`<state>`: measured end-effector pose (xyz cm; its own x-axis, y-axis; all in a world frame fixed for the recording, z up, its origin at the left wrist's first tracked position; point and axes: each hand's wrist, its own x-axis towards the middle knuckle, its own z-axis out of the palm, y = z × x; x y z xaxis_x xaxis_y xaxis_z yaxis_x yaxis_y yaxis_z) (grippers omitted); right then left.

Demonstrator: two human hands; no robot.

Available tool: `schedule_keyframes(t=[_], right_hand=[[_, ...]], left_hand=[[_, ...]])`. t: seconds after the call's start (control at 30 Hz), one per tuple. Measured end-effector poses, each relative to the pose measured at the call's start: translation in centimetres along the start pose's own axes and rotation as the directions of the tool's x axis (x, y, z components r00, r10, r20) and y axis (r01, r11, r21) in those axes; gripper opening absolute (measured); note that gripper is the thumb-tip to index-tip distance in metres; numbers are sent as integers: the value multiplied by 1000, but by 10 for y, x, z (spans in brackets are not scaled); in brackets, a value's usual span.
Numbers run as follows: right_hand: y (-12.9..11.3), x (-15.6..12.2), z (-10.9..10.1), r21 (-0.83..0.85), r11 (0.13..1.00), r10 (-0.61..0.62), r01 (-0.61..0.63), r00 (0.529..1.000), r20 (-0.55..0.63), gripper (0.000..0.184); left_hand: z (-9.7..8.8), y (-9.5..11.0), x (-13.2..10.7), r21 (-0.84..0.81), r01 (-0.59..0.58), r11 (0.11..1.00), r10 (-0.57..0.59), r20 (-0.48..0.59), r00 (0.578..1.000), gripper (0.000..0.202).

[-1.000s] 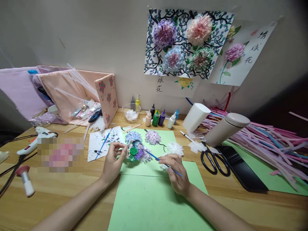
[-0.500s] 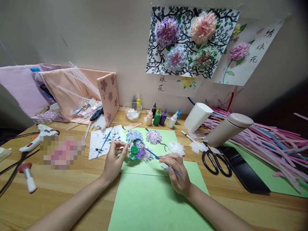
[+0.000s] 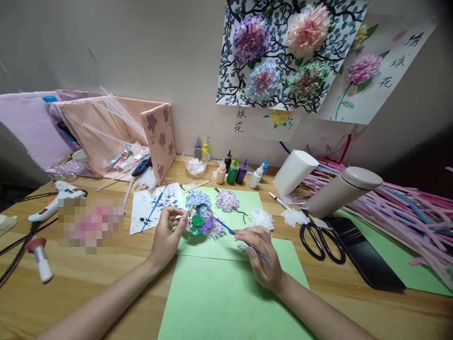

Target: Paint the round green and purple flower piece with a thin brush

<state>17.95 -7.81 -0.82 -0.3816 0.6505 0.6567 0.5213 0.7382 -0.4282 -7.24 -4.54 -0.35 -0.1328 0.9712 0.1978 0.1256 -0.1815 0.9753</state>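
Note:
My left hand (image 3: 167, 235) pinches the edge of a small clear paint palette (image 3: 200, 223) with green, blue and purple paint in its wells. My right hand (image 3: 261, 255) grips a thin blue paintbrush (image 3: 236, 234), and the brush tip reaches into the palette. Both hands hover over green paper (image 3: 230, 293) on the wooden table. On the farther green sheet sit a blue paper flower (image 3: 197, 199), a purple paper flower (image 3: 227, 200) and a white paper flower (image 3: 261, 218).
Small paint bottles (image 3: 236, 172) and a clear bowl (image 3: 195, 163) stand near the wall. Black scissors (image 3: 320, 242), a beige flask (image 3: 340, 191), a white cup (image 3: 295, 172) and a pile of pink strips (image 3: 396, 203) lie right. A glue gun (image 3: 56, 200) and pink box (image 3: 116, 137) are left.
The view has shifted slightly, so the wall pictures sit higher and further right. Both hands stay almost still, with the brush tip at the palette.

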Motion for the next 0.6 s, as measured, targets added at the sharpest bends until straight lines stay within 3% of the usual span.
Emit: schedule_keyframes(t=[0.6], right_hand=[[-1,1,1,27,1000,-1,1,1000,11,31]], left_hand=[[0,2,-1,30,-12,999,12,-8,1000,20]])
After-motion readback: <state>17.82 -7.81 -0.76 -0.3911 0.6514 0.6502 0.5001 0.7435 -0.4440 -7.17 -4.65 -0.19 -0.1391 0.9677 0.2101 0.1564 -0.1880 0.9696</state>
